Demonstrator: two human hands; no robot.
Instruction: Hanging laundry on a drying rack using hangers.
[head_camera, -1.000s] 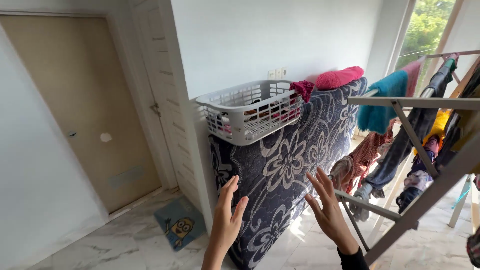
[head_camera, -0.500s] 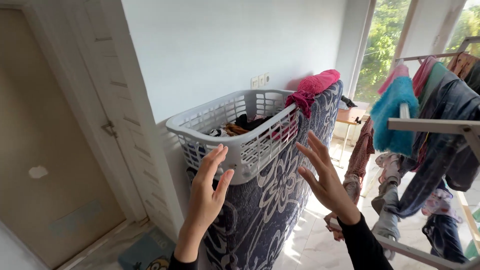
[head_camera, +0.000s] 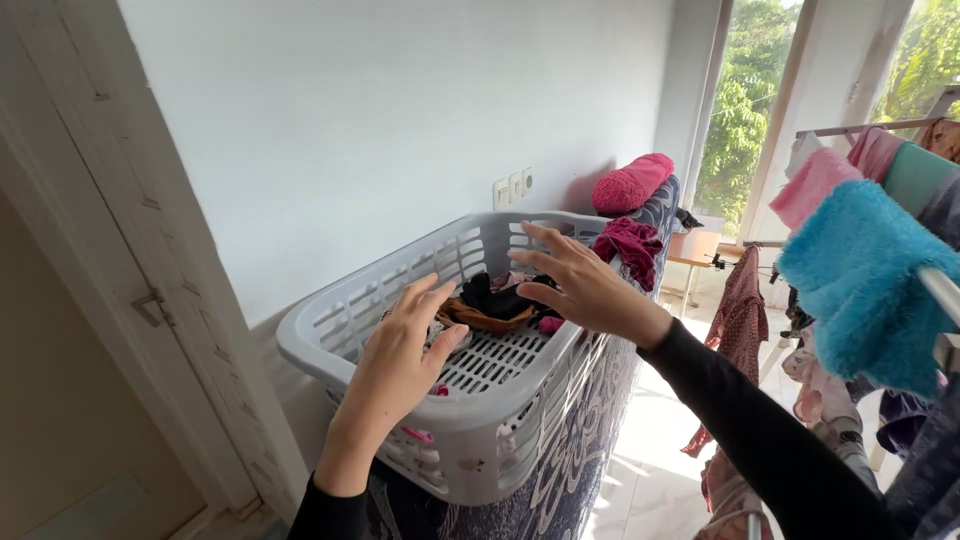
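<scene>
A grey slotted laundry basket (head_camera: 320, 335) rests on the top edge of an upright dark mattress with a white flower pattern (head_camera: 580, 440). Small dark, brown and pink clothes (head_camera: 495, 300) lie at its far end. My left hand (head_camera: 400, 350) hovers open over the near half of the basket, fingers spread, holding nothing. My right hand (head_camera: 575, 285) reaches in over the right rim, open, just above the clothes. A magenta garment (head_camera: 630, 245) hangs over the basket's far corner.
A pink fluffy bundle (head_camera: 630, 183) lies on the mattress top beyond the basket. To the right a drying rack carries a turquoise fluffy cloth (head_camera: 865, 290) and several garments. White wall behind, a door frame (head_camera: 130, 300) at left, windows at the back right.
I have come closer and now look down into the basket. Both hands have risen from in front of the mattress to over the basket, the right one reaching in toward the clothes.
</scene>
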